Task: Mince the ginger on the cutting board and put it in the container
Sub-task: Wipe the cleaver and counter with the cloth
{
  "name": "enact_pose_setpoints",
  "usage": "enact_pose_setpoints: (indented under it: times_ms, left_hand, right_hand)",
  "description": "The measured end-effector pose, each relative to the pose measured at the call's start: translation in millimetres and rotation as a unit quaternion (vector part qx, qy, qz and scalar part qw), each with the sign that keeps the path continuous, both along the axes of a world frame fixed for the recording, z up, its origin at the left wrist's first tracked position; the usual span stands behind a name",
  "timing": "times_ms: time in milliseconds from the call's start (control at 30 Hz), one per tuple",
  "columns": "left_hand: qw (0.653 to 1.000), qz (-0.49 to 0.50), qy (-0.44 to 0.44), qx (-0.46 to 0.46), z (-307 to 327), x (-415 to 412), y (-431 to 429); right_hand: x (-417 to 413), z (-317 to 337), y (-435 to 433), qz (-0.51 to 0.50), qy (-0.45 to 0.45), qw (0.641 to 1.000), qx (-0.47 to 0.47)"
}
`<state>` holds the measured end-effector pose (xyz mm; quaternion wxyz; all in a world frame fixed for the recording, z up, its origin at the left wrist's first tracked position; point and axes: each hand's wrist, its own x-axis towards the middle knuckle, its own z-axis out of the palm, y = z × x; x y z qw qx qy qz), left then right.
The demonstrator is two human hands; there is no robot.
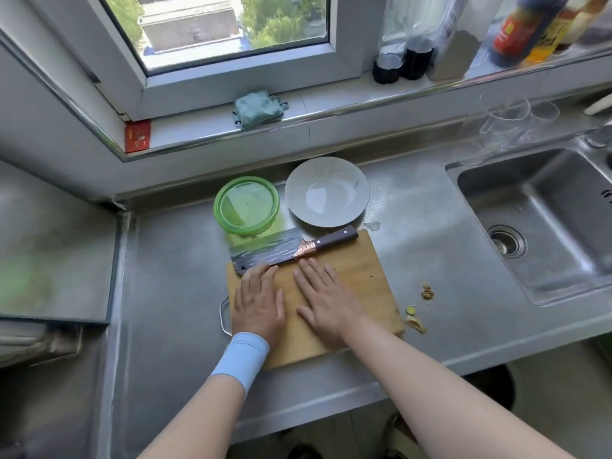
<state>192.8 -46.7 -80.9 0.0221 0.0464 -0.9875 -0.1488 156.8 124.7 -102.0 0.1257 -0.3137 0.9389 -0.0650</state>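
**A:** Start at the left. What sits there?

**B:** Just beyond the far left corner of the cutting board stands the green container, round and see-through. I cannot tell whether a lid is on it. Nothing like ginger shows inside.

**A:** And the hands?

**B:** The left hand lies flat on the board's left half, fingers straight, its grip open and holding nothing. Its fingertips reach the blade of the cleaver. The cleaver lies flat along the board's far edge, partly overhanging it toward the container, handle to the right. The right hand lies flat on the board's middle, its grip open too.

**A:** Where is the ginger?

**B:** I see none on the board, though the palms may cover some. The only ginger pieces lie on the bench just off the board's right edge. They look like trimmings to me.

**A:** What could go wrong?

**B:** The left fingertips are at the blade, and I cannot tell which edge faces them, so a careless slide could nick them. The overhanging blade is close to the container, so lifting it clumsily could knock that over. If the container is lidded, anything scraped toward it would spill onto the bench. The grey plate, beyond the board's far edge, might also be mistaken for the target.
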Motion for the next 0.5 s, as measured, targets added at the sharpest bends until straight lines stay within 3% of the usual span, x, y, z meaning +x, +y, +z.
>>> enact_pose_setpoints:
  times_ms: [67, 200, 333, 500]
  left_hand:
    - [1.0, -0.022, 0.007, -0.019, 1.8, -14.5, -6.4]
    - [0.986, -0.12, -0.095, -0.073, 0.8, -39.4, -15.4]
    - [0.986, -0.137, -0.085, -0.036, -8.6, -39.7, -19.2]
    - [0.983, -0.167, -0.074, -0.023, -8.7, -30.0, -36.9]
  right_hand:
    - [-0.1, -2.9, 9.3, -0.013, 0.007, 1.0, 0.001]
    - [2.5, -2.5, 30.4, -0.094, 0.038, 0.994, 0.037]
    - [-15.5, 11.4, 17.0, -0.201, 0.13, 0.971, 0.016]
    - [-58.5, 34.0, -0.6, -0.094, 0.136, 0.983, 0.077]
